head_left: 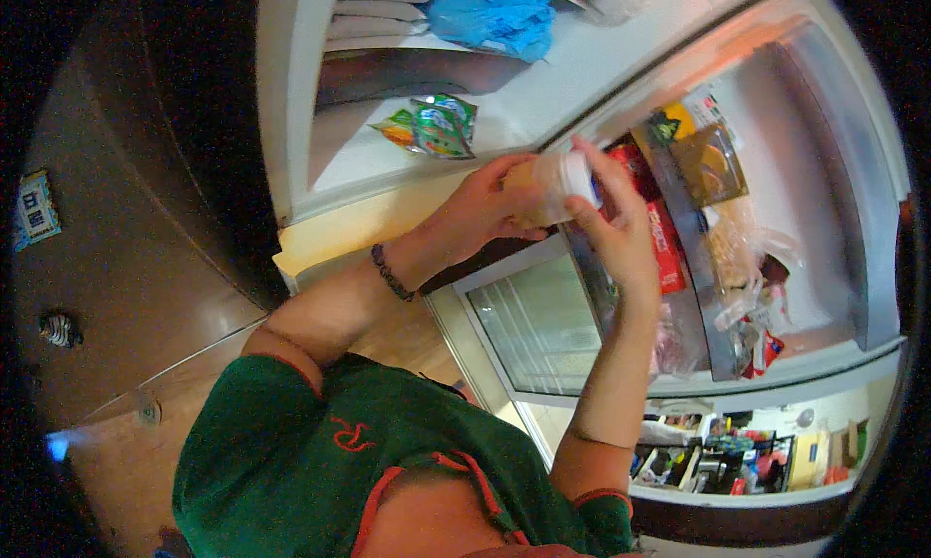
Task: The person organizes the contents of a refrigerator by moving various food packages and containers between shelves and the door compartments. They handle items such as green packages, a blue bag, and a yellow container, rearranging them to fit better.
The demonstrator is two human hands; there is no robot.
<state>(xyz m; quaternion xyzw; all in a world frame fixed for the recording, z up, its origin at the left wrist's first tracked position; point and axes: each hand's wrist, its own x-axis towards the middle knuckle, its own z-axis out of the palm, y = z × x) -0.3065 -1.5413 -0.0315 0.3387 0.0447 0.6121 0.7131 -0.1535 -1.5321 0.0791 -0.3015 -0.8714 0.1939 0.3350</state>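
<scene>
A small clear jar with yellowish contents and a white lid is held up in front of an open fridge. My left hand wraps around the jar's body. My right hand grips the white lid end, fingers curled over it. A dark bead bracelet sits on my left wrist. Both forearms rise from my green shirt at the bottom of the view.
The open fridge compartment holds packets, a red package and plastic bags. A glass shelf lies below my hands. The door rack holds several small items. A blue bag and a green packet lie on upper shelves.
</scene>
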